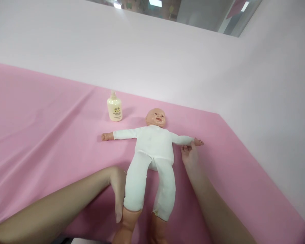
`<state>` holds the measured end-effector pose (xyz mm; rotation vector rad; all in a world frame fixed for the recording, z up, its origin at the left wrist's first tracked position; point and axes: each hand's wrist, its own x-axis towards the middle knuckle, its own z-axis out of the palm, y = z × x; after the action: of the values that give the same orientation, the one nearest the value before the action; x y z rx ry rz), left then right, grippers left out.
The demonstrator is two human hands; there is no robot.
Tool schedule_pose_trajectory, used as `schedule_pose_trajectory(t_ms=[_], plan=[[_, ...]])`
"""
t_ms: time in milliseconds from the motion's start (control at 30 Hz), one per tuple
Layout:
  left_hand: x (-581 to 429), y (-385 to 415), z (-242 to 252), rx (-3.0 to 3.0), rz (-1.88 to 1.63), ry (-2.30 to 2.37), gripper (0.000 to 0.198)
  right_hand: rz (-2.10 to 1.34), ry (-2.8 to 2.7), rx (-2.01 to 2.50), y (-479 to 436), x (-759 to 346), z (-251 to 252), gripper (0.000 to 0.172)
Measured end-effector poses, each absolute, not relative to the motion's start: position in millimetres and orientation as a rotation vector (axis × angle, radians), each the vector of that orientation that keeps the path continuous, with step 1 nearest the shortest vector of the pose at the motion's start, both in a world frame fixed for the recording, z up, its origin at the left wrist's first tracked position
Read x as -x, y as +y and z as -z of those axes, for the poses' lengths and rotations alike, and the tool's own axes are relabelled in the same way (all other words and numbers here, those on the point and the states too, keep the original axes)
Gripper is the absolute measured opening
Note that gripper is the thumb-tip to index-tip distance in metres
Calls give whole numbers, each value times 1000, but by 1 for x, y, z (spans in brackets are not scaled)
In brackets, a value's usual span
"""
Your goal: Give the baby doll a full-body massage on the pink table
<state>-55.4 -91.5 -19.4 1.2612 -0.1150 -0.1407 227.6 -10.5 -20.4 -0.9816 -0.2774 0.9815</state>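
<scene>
A baby doll [152, 149] in a white suit lies on its back on the pink sheet [40, 135], arms spread wide. My left hand [119, 193] rests along the doll's lower leg near the ankle, fingers bent round it. My right hand [189, 154] pinches the doll's wrist at the end of its sleeve. A small cream lotion bottle [114, 107] stands upright on the sheet, left of the doll's head.
A white wall [152, 54] rises behind the pink sheet and turns along the right side [277, 118]. The sheet has long creases on its left half.
</scene>
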Motion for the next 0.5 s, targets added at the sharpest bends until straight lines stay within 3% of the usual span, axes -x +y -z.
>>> schedule_pose_trajectory(t_ms=[100,200,367,500], plan=[[55,-73,7,-1190,467,-358,44,-930,-336,1002,-14,-223,20,32],[64,-61,13,-998,497,-460,46,-870,-486,1066,-21,-218,18,47],[73,-55,33,-906,122,-476,54,-650,-767,1199,-32,-209,8,58],[76,-57,23,-745,-237,-180,56,-539,-973,1187,-38,-199,4,48]])
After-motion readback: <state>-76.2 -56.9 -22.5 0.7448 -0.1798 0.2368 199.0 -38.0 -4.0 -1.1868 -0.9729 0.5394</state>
